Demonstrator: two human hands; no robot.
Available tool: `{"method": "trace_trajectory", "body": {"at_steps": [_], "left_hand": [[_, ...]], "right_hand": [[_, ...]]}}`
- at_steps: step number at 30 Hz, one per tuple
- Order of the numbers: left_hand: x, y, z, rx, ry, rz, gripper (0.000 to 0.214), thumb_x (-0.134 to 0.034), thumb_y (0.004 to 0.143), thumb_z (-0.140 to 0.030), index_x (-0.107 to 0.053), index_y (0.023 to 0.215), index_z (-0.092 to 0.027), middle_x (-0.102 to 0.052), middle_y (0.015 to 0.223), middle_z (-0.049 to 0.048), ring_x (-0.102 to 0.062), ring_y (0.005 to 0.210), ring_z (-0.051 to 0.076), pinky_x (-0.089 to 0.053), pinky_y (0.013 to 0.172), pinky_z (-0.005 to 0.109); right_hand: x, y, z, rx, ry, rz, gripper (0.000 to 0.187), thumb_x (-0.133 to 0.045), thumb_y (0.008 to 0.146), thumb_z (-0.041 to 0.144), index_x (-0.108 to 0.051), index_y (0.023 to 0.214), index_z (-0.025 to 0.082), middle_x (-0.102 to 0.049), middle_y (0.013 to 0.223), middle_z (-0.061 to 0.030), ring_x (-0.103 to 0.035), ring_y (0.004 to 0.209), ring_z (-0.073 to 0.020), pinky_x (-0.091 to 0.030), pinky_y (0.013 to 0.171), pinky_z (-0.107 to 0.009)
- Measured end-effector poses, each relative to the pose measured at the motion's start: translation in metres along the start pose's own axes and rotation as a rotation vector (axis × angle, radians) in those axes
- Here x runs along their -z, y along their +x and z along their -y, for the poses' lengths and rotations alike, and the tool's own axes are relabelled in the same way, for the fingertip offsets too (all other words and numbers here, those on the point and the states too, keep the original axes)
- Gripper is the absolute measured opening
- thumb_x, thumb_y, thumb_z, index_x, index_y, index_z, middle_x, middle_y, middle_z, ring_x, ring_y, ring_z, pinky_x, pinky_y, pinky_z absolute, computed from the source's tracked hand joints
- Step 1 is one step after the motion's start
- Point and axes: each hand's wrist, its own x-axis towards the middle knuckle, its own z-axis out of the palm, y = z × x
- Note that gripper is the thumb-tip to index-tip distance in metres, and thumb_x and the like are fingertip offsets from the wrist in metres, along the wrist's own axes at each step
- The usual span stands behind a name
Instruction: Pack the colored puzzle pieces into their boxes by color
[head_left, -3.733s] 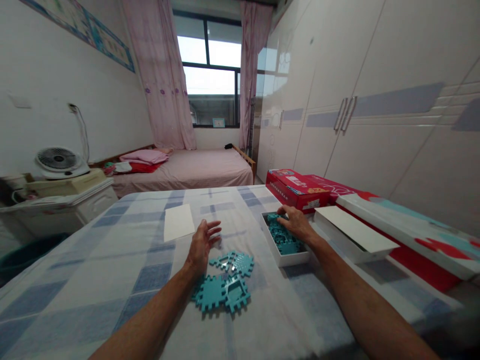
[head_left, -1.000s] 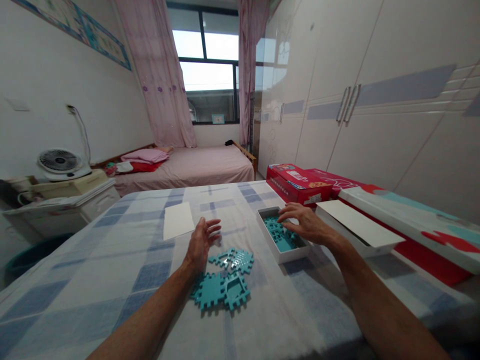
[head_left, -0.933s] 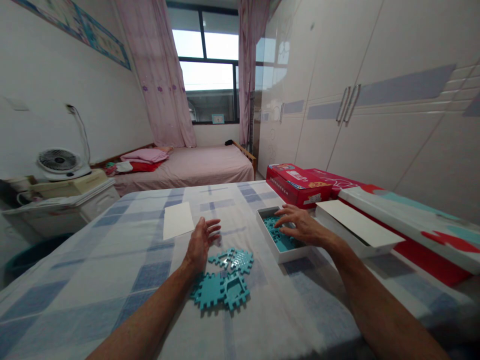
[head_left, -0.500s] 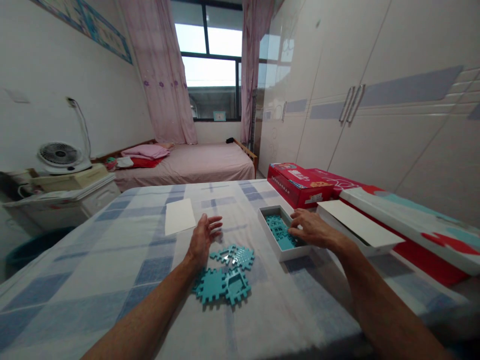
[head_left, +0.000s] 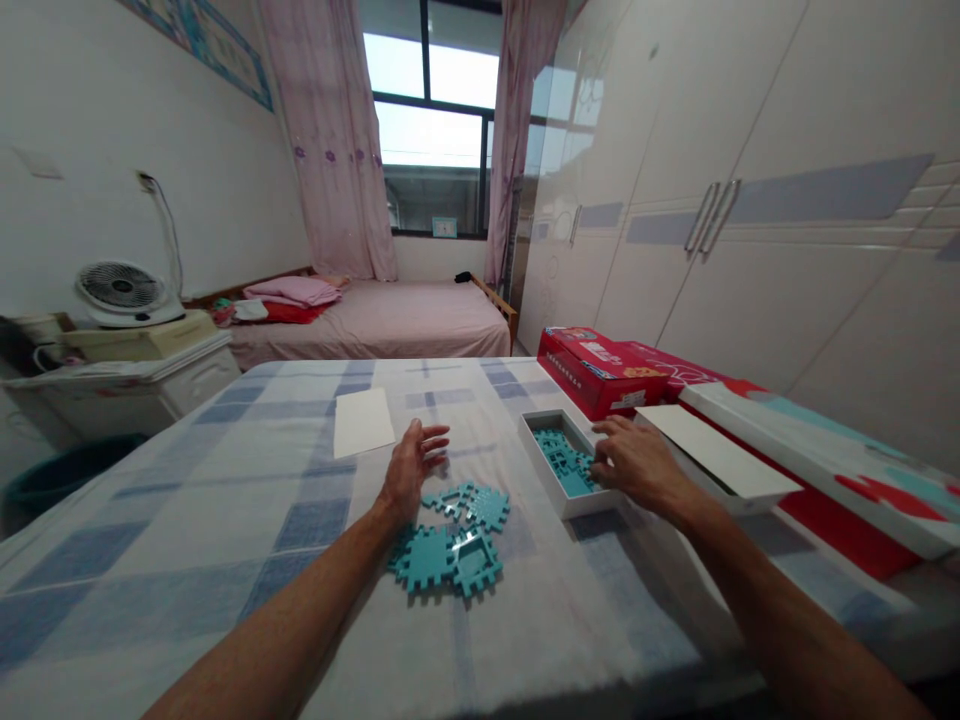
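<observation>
A wide tabletop (head_left: 187,520) under a blue-and-white checked cloth fills the bedroom foreground, and everything in play is placed around the shallow white box (head_left: 564,498) at its right-centre. Beyond that box stands a red carton (head_left: 600,372); to the box's right lies a long white tray (head_left: 712,470) against a red-and-white lid. A blank white card (head_left: 362,421) lies well to the box's left, farther back on the cloth.

The right hand (head_left: 637,465) rests at the box's right rim, fingers curled down toward the teal interlocking tiles (head_left: 566,462) packed inside; whether it has pinched one cannot be told from here. The left hand (head_left: 411,468) lies open and empty, palm turned inward, on the cloth to the box's left. Just in front of that hand, also left of the box, a loose cluster of teal pieces (head_left: 450,540) is spread, some lying flat and joined, others tilted against each other.

By the look of it, the step in hand is drawing another tile from the box for the cluster. The next move would call for a firm pinch on one tile's toothed edge, a lift clear of the rim, and a carry leftward to the cluster.
</observation>
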Motion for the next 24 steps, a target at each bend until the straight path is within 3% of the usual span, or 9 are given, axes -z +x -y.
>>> {"method": "trace_trajectory", "body": {"at_steps": [4,8,12,19,24], "left_hand": [[0.0,0.0,-0.001,0.006,0.002,0.006,0.06,-0.058,0.066,-0.067,-0.068,0.087,-0.013,-0.063,0.109,0.0118,-0.056,0.095,0.021,-0.045,0.071,0.029],[-0.001,0.0,-0.001,0.011,-0.003,0.005,0.059,-0.06,0.064,-0.067,-0.067,0.087,-0.013,-0.063,0.108,0.0115,-0.056,0.094,0.021,-0.046,0.071,0.028],[0.0,0.0,0.0,0.013,0.001,0.008,0.06,-0.06,0.063,-0.067,-0.068,0.086,-0.013,-0.064,0.107,0.0118,-0.056,0.094,0.022,-0.046,0.071,0.029],[-0.001,-0.001,-0.001,0.008,0.006,0.004,0.06,-0.06,0.063,-0.067,-0.068,0.086,-0.013,-0.064,0.107,0.0117,-0.056,0.094,0.021,-0.046,0.072,0.029],[0.0,0.001,0.001,0.0,0.004,0.006,0.06,-0.058,0.066,-0.067,-0.068,0.087,-0.013,-0.064,0.108,0.0121,-0.057,0.094,0.021,-0.046,0.071,0.029]], "right_hand": [[0.005,0.003,-0.001,0.007,-0.071,-0.045,0.019,-0.061,0.077,0.016,-0.072,0.091,0.024,-0.058,0.127,-0.0094,-0.045,0.121,-0.0308,-0.037,0.091,-0.046],[-0.001,0.017,-0.001,0.123,-0.104,0.052,0.017,-0.062,0.075,0.015,-0.072,0.088,0.021,-0.057,0.128,-0.0106,-0.043,0.123,-0.0313,-0.036,0.091,-0.046],[-0.008,0.023,0.0,0.211,-0.12,0.009,0.014,-0.062,0.076,0.017,-0.072,0.086,0.016,-0.058,0.127,-0.0127,-0.042,0.125,-0.0321,-0.034,0.094,-0.046],[-0.016,0.016,-0.004,0.176,0.03,0.071,0.015,-0.059,0.08,0.019,-0.073,0.077,0.018,-0.06,0.126,-0.0083,-0.045,0.124,-0.0298,-0.037,0.096,-0.043],[-0.006,0.015,0.001,0.122,0.159,-0.076,0.018,-0.054,0.084,0.016,-0.072,0.084,0.018,-0.064,0.117,-0.0104,-0.053,0.114,-0.0265,-0.042,0.091,-0.042]]}}
